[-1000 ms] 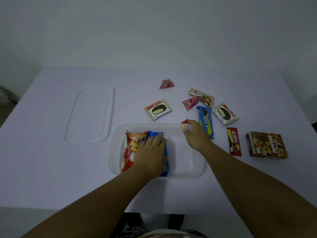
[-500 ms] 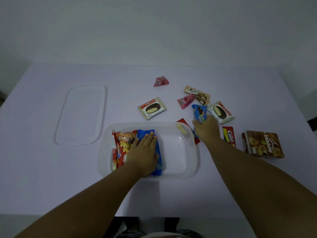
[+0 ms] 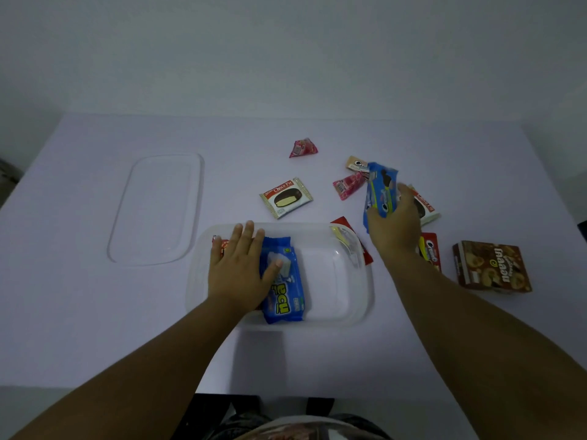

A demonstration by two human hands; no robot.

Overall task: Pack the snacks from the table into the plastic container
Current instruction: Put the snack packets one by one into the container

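Note:
A clear plastic container (image 3: pixel 365 300) sits near the table's front edge. Inside it, my left hand (image 3: pixel 241 268) lies flat with spread fingers on a red-orange pack and the edge of a blue wafer pack (image 3: pixel 284 287). My right hand (image 3: pixel 394 227) is lifted just right of the container, gripping a blue cookie pack (image 3: pixel 379 192) held upright. A red packet (image 3: pixel 355 241) leans over the container's right rim. On the table lie a Choco Pie (image 3: pixel 286 197), a second Choco Pie (image 3: pixel 425 208) partly behind my hand, two pink candies (image 3: pixel 303 147) (image 3: pixel 347 185), a tan cookie pack (image 3: pixel 357 163) and a red cookie pack (image 3: pixel 430 250).
The clear lid (image 3: pixel 157 208) lies flat to the left of the container. A brown cookie box (image 3: pixel 490 266) stands at the right. The white table (image 3: pixel 95 312) ends close in front of me, with a wall behind its far edge.
My right hand left the red packet at the container's rim, closed on the blue cookie pack and lifted it off the table. My left hand slid left off the blue wafer pack.

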